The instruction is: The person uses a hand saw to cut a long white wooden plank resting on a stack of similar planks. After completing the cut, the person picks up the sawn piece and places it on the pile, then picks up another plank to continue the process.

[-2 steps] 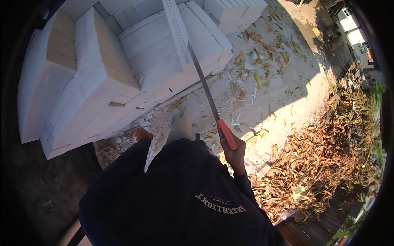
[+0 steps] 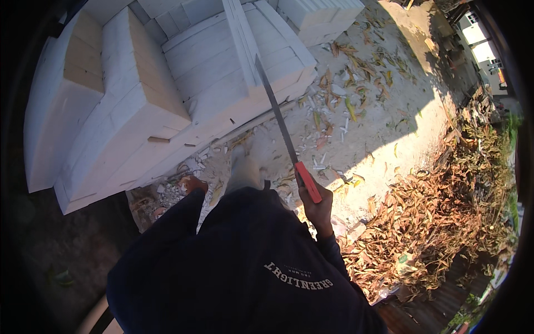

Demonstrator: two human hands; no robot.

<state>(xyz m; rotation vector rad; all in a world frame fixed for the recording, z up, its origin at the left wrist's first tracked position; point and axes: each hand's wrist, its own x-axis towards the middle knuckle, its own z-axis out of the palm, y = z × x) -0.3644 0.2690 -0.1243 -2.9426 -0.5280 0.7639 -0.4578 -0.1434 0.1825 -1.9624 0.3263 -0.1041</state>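
Observation:
My right hand is closed round the red handle of a handsaw. The long, narrow blade points up and away from me, its tip overlapping the end of a narrow white strip of block. That strip lies on a low stack of white blocks; I cannot tell whether the blade touches it. At the end of the dark left sleeve, my left hand hangs low by the near side of the blocks. Its fingers are too small and unclear to read.
Taller stacks of white blocks stand at the left, and another block stack at the far end. White chips and dry leaves litter the sandy ground. A heap of brown leaves lies at the right.

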